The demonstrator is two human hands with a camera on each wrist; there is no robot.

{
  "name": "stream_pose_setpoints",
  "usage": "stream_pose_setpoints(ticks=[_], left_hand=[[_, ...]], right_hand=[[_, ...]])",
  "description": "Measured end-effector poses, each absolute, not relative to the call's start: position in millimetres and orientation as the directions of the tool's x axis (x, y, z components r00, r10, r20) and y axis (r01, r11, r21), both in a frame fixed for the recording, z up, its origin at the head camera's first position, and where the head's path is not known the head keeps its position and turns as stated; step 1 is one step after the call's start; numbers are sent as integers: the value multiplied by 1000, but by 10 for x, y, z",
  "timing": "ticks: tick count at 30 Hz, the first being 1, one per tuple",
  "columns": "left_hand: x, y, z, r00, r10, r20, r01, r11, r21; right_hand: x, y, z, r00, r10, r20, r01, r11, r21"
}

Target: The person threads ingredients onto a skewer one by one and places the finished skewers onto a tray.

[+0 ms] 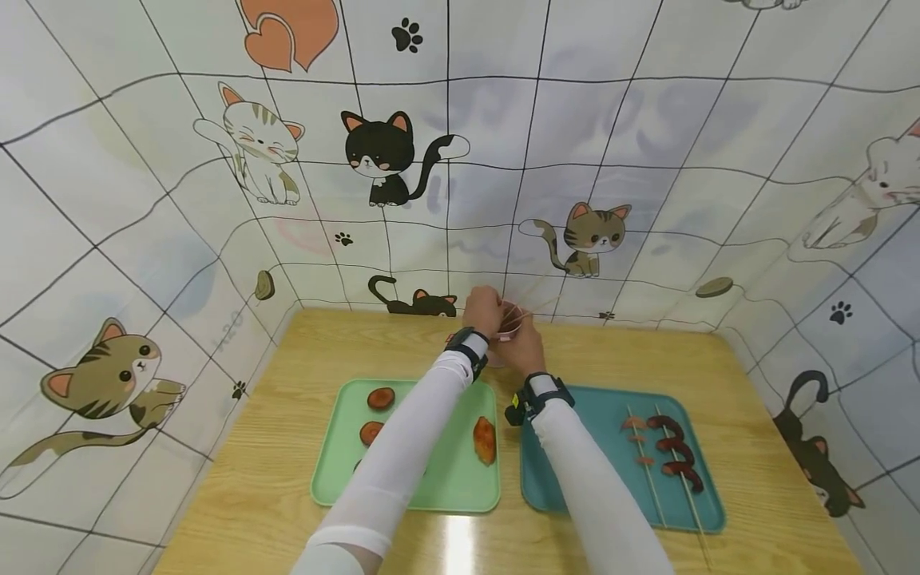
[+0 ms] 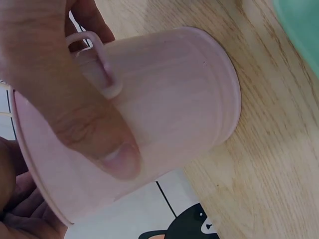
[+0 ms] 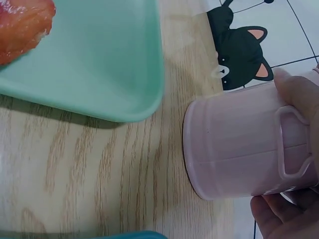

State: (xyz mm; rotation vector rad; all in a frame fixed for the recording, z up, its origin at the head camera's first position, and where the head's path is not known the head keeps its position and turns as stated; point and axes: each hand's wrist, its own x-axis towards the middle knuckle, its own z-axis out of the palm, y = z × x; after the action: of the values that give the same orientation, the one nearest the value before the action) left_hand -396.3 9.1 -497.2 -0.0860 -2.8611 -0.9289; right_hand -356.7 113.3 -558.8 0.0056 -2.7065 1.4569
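Head view: pink cup (image 1: 511,317) at the back of the table (image 1: 323,343), near the cat-print wall (image 1: 489,136), between both hands. Left hand (image 1: 485,311) at its left side by the rim, clamped on it; right hand (image 1: 525,345) at its right side, fingers curled about it. Thin sticks (image 1: 521,318) slant out past the rim, over the right hand.

Left wrist view: thumb pressed along the cup's outer side, just beside the small handle (image 2: 103,62), nail toward the base. More fingers show beyond the handle and behind the rim — whose, I cannot tell. Base close to the wood; contact uncertain.

Right wrist view: the cup's whole base edge and the handle's full loop, with digits at both sides near the rim. Neither wrist view shows the cup's inside; the head view looks into its mouth.

Only the head view takes in both trays whole — green tray (image 1: 453,483) on the left with round slices (image 1: 381,398) and an orange-brown piece (image 1: 485,441), blue tray (image 1: 611,411) on the right with two loaded skewers (image 1: 676,449). White sleeves (image 1: 417,447) cross over both.
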Motion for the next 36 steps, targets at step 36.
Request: stream_pose_setpoints(ticks=[36], left_hand=[[-3966,-342,-4863,-929,-16,370,301,547,781]], right_hand=[[-3581,1137,-5661,-999,25,31,-14,524,-852]])
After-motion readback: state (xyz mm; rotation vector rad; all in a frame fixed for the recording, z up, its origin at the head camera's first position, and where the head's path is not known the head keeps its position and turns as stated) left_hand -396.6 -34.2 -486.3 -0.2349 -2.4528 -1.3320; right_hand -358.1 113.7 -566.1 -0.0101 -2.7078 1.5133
